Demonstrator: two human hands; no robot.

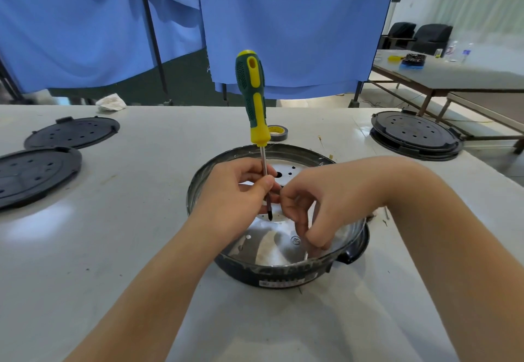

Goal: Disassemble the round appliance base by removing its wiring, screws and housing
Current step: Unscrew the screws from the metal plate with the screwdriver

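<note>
The round appliance base [351, 251] is a black housing with a shiny metal plate inside, sitting on the white table near its middle. My left hand [235, 191] pinches the metal shaft of a green and yellow screwdriver [253, 97], which stands upright with its tip hanging just above the plate. My right hand [309, 205] is inside the housing beside the tip, fingers curled down toward the plate. Whether those fingers hold anything is hidden.
Two black perforated discs [71, 132] [31, 174] lie at the left of the table [113, 248]. A stack of similar discs [415, 134] sits at the right. A roll of tape [278, 132] lies behind the base. Blue curtains hang behind.
</note>
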